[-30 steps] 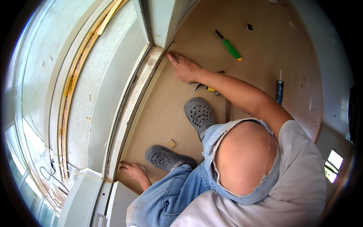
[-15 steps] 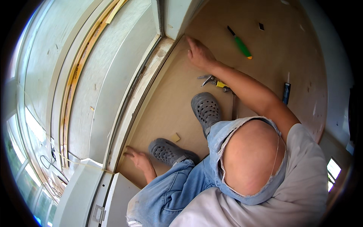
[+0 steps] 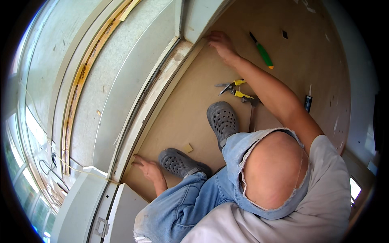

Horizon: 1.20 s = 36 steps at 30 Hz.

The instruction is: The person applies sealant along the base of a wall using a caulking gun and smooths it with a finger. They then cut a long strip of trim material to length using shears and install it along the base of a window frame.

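Note:
A pale narrow strip (image 3: 165, 96) runs along the floor against the worn door sill (image 3: 152, 92). My left hand (image 3: 150, 171) is at its near end, fingers stretched out and fingertips at the strip. At the far end, beside the white door jamb (image 3: 198, 20), my right hand (image 3: 222, 45) has its fingers extended over the strip and the floor edge. Neither hand shows anything gripped; the right fingertips are hard to make out. Yellow-handled snips (image 3: 235, 88) lie on the floor below my right forearm, next to a hammer (image 3: 252, 102) partly hidden behind my knee.
A green-handled knife (image 3: 263, 54), a small dark piece (image 3: 285, 34) and a dark tube with a nozzle (image 3: 308, 101) lie to the right on the brown floor. My grey clogs (image 3: 223, 119) stand mid-floor near a small tan scrap (image 3: 188, 147). A white door edge (image 3: 121, 214) is at lower left.
My right hand has turned from a pointing finger to several fingers laid at the strip's far end. My right arm has shifted, uncovering more of the snips. My left hand stays nearly still.

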Tool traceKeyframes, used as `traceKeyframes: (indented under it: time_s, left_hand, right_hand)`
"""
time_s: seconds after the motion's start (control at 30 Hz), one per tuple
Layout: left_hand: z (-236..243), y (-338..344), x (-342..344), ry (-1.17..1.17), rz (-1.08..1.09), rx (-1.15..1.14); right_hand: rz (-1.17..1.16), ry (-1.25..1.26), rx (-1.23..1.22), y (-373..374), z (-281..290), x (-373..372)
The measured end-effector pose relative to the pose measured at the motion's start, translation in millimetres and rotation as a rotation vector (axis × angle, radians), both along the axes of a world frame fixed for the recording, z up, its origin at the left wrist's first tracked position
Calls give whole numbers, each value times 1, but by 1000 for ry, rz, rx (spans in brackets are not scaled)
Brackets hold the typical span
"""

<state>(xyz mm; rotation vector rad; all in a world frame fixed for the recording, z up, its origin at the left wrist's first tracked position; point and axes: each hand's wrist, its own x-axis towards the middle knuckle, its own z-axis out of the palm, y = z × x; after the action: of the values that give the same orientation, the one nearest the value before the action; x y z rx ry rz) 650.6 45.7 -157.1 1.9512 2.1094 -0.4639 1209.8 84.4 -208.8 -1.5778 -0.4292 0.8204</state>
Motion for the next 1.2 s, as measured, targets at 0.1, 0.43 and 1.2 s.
traceKeyframes:
  time_s: [0.1,0.43,1.2]
  left_hand:
    - [-15,-4,-8,-19,-24,72]
    - [-11,1,6,-30,32,-6]
    - [-4,7,9,-24,-6,-21]
  right_hand:
    - [-13,-5,-10,2,7,-12]
    - [190,-453,-141,-16,-9,-22]
    - [764,-1084,-463,-25,26,-60]
